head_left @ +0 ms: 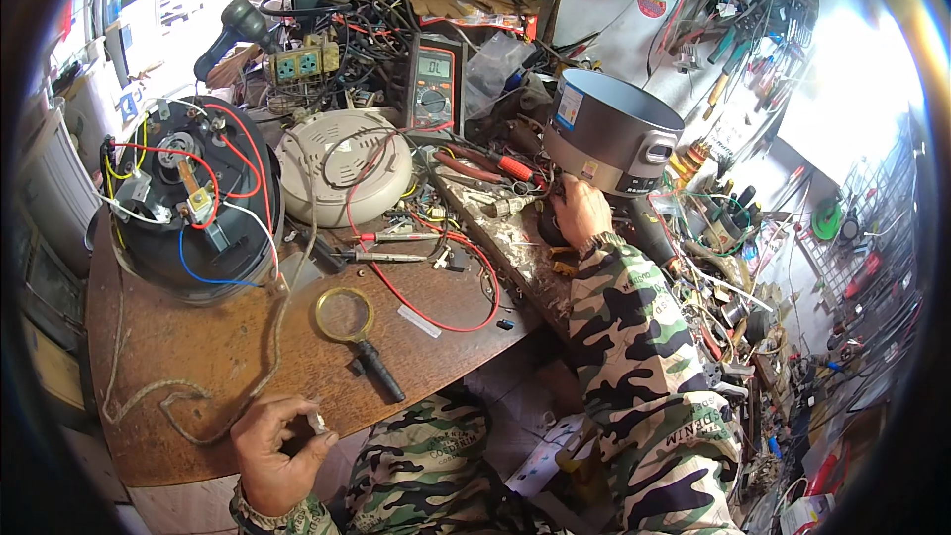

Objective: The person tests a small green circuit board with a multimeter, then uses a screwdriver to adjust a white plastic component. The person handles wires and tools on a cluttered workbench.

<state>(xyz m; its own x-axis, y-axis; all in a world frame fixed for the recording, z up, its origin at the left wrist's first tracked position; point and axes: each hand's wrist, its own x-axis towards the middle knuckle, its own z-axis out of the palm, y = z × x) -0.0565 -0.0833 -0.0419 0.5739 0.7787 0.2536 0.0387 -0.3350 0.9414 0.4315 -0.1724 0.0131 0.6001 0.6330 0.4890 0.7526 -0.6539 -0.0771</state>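
Observation:
My left hand (277, 451) is raised at the near edge of the wooden table, pinching a small whitish piece (316, 420) between thumb and fingers. Its exact kind is too small to make out. My right hand (582, 210) reaches to the cluttered board just below a grey and bronze cooker housing (609, 134). Its fingers are curled down round something dark that they mostly hide. Left of centre on the table lies a magnifying glass (345, 315) with a brass rim and black handle. An upturned black appliance base (188, 198) with red, blue, white and yellow wires stands at the left.
A multimeter (434, 84) leans at the back; its probes (391, 258) and red lead lie on the table. Beside it sits a round beige vented cover (342, 166). A braided cord (282, 322) loops over the left. Tangled cables, pliers (475, 166) and hanging tools crowd the back and right.

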